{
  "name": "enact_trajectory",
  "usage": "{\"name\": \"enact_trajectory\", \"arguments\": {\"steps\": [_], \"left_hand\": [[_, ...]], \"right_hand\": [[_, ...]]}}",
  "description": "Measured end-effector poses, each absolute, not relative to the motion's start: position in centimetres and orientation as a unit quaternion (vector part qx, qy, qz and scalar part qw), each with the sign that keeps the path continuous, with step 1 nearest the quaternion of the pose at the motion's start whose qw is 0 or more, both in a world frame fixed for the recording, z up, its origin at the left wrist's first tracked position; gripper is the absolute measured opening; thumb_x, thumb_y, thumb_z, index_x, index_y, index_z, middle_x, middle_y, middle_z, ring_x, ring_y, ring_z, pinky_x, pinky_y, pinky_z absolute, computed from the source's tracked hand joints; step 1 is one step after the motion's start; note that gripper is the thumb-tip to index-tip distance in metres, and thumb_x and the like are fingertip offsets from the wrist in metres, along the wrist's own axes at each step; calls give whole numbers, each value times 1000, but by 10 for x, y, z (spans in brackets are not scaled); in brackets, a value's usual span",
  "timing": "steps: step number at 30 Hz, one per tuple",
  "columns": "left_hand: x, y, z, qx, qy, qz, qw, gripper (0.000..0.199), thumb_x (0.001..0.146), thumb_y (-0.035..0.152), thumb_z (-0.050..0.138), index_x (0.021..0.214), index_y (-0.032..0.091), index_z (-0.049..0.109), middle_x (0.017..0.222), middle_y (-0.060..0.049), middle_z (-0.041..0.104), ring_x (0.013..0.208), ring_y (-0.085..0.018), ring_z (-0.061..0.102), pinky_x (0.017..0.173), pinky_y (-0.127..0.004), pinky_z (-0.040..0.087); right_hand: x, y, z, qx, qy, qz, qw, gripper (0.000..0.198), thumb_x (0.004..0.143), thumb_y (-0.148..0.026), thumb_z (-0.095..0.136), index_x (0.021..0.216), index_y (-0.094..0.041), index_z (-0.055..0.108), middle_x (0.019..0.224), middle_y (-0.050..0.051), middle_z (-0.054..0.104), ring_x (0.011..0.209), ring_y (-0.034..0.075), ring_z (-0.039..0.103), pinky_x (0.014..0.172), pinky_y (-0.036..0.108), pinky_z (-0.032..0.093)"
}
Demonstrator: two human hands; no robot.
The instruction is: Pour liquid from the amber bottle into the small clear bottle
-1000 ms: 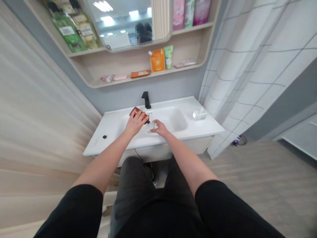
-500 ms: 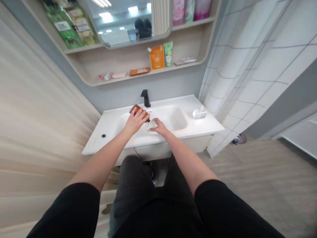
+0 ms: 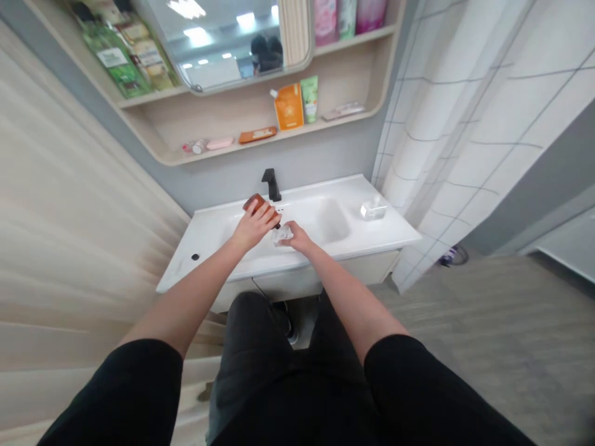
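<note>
Above the white sink (image 3: 332, 220), my left hand (image 3: 253, 228) is wrapped round a reddish-brown bottle (image 3: 253, 202). The bottle is tilted, its dark neck pointing down to the right. Right at that neck is a small clear container (image 3: 282, 234), gripped by my right hand (image 3: 297, 238) from its right side. Its exact kind is too small to make out, and I cannot tell whether the neck touches it or whether liquid is flowing. The black faucet (image 3: 271, 184) stands just behind the bottle.
A clear box (image 3: 373, 209) sits on the counter's right end, a black round spot (image 3: 194, 256) on its left. Over the sink, a shelf holds an orange pouch (image 3: 289, 106), a green tube (image 3: 310, 99) and a flat orange packet (image 3: 257, 135). Curtains (image 3: 418, 136) hang on both sides.
The camera view has shifted slightly. Both hands keep their holds, with the bottle still tilted at the clear container.
</note>
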State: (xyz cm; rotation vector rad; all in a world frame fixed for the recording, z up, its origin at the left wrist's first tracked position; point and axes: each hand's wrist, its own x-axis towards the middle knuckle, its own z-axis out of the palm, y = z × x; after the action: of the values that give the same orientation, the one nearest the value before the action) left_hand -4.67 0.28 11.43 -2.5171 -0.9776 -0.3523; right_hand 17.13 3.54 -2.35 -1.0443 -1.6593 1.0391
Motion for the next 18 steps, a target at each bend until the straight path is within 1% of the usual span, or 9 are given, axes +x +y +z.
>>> {"name": "enact_trajectory", "arguments": {"steps": [5,10,15,18], "left_hand": [[-45,3,119,-907,-350,-124,201,54,106,17,53,155,33,67,161,-14,66,164,-34,47,139,-71,23],[-44,-3,110,-889,-379,-159,200,50,107,17,51,152,31,68,162,-14,65,163,-35,47,137,-73,24],[-42,-11,95,-850,-441,-203,204,56,105,15,51,156,32,66,161,-14,66,162,-36,47,137,-73,21],[-42,-19,84,-819,-483,-249,185,59,101,15,54,157,30,65,157,-16,69,158,-38,51,136,-71,22]], "right_hand": [[170,35,-22,-428,-667,416,446,72,63,-41,94,123,-26,57,106,-1,71,99,26,67,97,42,54],[170,37,-26,-424,-668,416,448,71,62,-43,93,121,-27,57,108,0,71,101,27,67,98,43,54],[170,41,-28,-432,-670,410,443,69,62,-43,93,119,-27,59,105,-1,71,100,27,67,98,44,55],[170,42,-30,-430,-667,413,447,67,61,-42,93,118,-28,60,104,-2,71,99,26,67,99,44,56]]}}
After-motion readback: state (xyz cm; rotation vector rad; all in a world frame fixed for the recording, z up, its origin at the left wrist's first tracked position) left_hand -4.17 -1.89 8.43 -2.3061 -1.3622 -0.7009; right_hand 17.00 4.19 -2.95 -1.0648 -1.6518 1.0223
